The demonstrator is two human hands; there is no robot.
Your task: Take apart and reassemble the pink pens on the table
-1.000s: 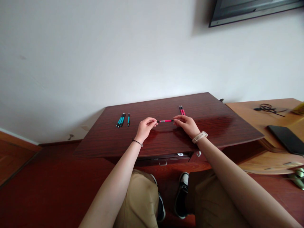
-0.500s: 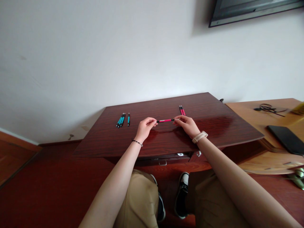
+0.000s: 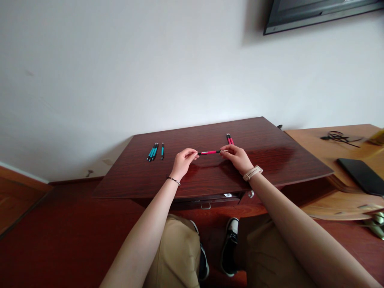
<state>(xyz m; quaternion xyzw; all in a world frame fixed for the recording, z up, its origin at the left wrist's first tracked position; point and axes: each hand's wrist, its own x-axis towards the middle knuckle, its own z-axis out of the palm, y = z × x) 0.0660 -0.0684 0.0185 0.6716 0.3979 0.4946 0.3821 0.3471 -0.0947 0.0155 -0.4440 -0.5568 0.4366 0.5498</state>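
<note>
A pink pen (image 3: 209, 152) with black ends is held level above the dark wooden table (image 3: 192, 180). My left hand (image 3: 183, 160) pinches its left end, and my right hand (image 3: 235, 157) pinches the right end between thumb and fingers. Just behind my right hand lie two pink pens (image 3: 230, 139) side by side, their near ends hidden by the hand. Left of my left hand rests a small group of teal pens (image 3: 153, 152), with a single teal pen (image 3: 162, 151) slightly apart from them.
A lighter wooden desk (image 3: 318, 148) adjoins on the right, bearing a black cable (image 3: 339, 137) and a flat black device (image 3: 361, 176). The white wall (image 3: 150, 72) rises behind the table, with a screen (image 3: 318, 16) mounted at upper right. A drawer handle (image 3: 205, 206) shows below the front edge.
</note>
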